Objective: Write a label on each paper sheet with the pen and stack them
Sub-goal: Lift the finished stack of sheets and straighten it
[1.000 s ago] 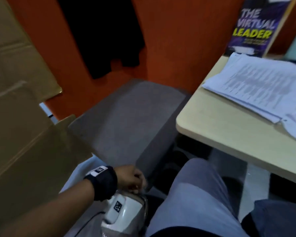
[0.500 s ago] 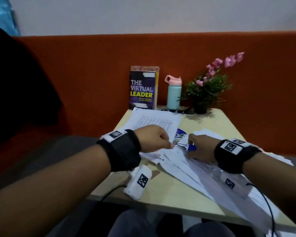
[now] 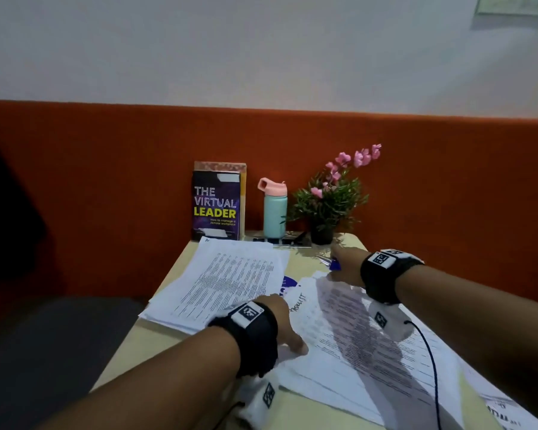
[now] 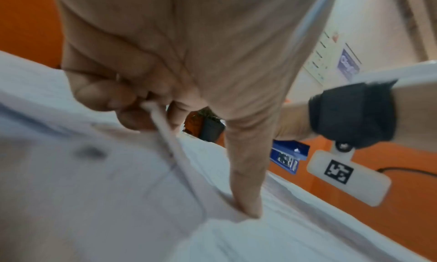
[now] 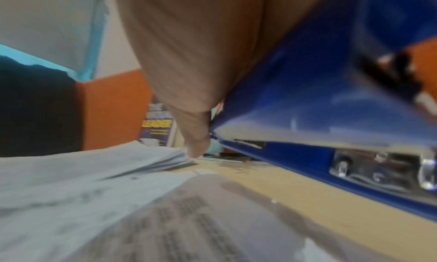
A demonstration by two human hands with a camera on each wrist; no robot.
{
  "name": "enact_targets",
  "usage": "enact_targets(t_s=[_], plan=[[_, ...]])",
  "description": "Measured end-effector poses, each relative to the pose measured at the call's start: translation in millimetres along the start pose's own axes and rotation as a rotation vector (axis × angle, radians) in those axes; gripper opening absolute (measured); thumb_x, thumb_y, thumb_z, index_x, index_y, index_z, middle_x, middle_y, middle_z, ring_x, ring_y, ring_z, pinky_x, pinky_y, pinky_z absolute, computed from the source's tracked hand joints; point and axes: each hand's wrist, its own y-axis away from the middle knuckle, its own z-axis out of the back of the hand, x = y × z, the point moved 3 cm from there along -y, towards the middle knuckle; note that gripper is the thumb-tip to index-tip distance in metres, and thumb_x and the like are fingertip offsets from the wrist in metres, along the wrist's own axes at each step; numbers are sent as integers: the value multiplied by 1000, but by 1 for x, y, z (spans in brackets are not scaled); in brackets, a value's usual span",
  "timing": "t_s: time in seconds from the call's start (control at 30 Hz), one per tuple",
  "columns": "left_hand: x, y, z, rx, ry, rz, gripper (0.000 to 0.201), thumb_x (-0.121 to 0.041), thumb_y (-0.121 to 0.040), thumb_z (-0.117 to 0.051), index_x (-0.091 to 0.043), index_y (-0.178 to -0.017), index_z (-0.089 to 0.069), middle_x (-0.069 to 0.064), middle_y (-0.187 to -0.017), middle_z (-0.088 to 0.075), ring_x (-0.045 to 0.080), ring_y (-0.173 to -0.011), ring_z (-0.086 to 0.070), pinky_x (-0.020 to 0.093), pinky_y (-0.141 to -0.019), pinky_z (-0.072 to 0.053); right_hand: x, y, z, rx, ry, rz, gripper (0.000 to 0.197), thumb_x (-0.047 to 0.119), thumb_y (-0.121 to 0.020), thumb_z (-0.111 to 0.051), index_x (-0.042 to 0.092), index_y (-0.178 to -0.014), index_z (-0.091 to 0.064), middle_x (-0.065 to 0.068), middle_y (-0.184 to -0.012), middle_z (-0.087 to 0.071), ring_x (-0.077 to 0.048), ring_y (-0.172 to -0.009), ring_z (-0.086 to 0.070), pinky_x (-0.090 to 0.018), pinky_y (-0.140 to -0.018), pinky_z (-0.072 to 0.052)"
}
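Printed paper sheets [image 3: 364,346] lie fanned over the right of the table; the top one bears a handwritten word [image 3: 297,302]. A thicker stack [image 3: 227,280] lies to the left. My left hand [image 3: 288,333] rests on the fanned sheets. In the left wrist view its thumb [image 4: 248,208] presses the paper [image 4: 307,234] while the curled fingers pinch a sheet's edge [image 4: 165,133]. My right hand [image 3: 339,262] is farther back near the plant and grips a blue stapler [image 5: 331,116], whose metal parts show. No pen is in sight.
A book [image 3: 217,206], a teal bottle [image 3: 275,209] and a potted pink-flowered plant [image 3: 330,200] stand along the beige table's [image 3: 174,346] far edge against an orange partition. A grey seat [image 3: 59,336] lies left of the table.
The head view swung from the seat beside me to the table. Since half a second ago my right hand moved back and right with the stapler; my left hand drew nearer onto the fanned sheets.
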Motion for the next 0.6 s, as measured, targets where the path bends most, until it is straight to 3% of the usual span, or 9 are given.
enact_targets(t_s=[0.1,0.2,0.27,0.37,0.43,0.47,0.5,0.6], plan=[[7,-7,-5,42,210,24,57,-44,-54,-91,-13,-97,-72,0,-93,-75,19,-87,-72,37,-86,-59,-21,-16,3,27,77,-86,31,32,-97,-59,9,-115,-50,-10,-112,-60,-23,-88,-49,-28,-71,-38],[13,-9,-6,-7,232,40,47,-34,-70,-84,-14,-109,-65,1,-104,-69,21,-94,-67,29,-85,-55,-30,-27,-5,104,108,-144,18,30,-96,-55,15,-97,-44,-2,-90,-53,-22,-80,-48,-27,-62,-34],[18,-11,-5,-55,223,33,41,-27,-78,-79,-13,-113,-62,2,-107,-65,23,-102,-64,26,-82,-50,-34,-37,-13,147,142,-163,13,29,-96,-48,16,-95,-46,-1,-84,-51,-22,-75,-49,-30,-65,-36],[23,-11,0,-64,257,10,32,-17,-79,-77,-7,-105,-62,1,-91,-58,25,-104,-65,23,-70,-43,-44,-57,-28,178,169,-152,15,29,-98,-41,16,-98,-48,-3,-90,-57,-27,-82,-52,-35,-75,-40],[30,-10,5,-66,265,-20,20,-13,-80,-74,-10,-82,-55,-2,-74,-48,18,-84,-64,19,-53,-35,-44,-59,-31,186,170,-136,16,27,-100,-40,14,-99,-48,-2,-85,-53,-27,-81,-48,-34,-74,-37],[34,-9,9,-66,289,-26,23,-10,-81,-71,-13,-73,-49,-3,-69,-45,13,-69,-58,19,-47,-31,-42,-58,-30,186,175,-134,18,27,-101,-39,13,-102,-50,-3,-88,-54,-26,-82,-47,-34,-75,-37],[38,-5,15,-68,308,-46,23,-9,-81,-68,-14,-70,-49,-4,-67,-47,11,-61,-52,18,-45,-30,-40,-55,-28,189,180,-136,22,29,-101,-40,12,-106,-53,-5,-95,-57,-26,-84,-49,-33,-76,-39],[52,0,32,-73,371,-86,6,-10,-82,-64,-15,-84,-62,-4,-72,-58,11,-60,-52,14,-46,-35,-36,-41,-11,120,67,-115,37,36,-105,-38,11,-123,-57,-7,-122,-60,-26,-102,-56,-32,-87,-43]])
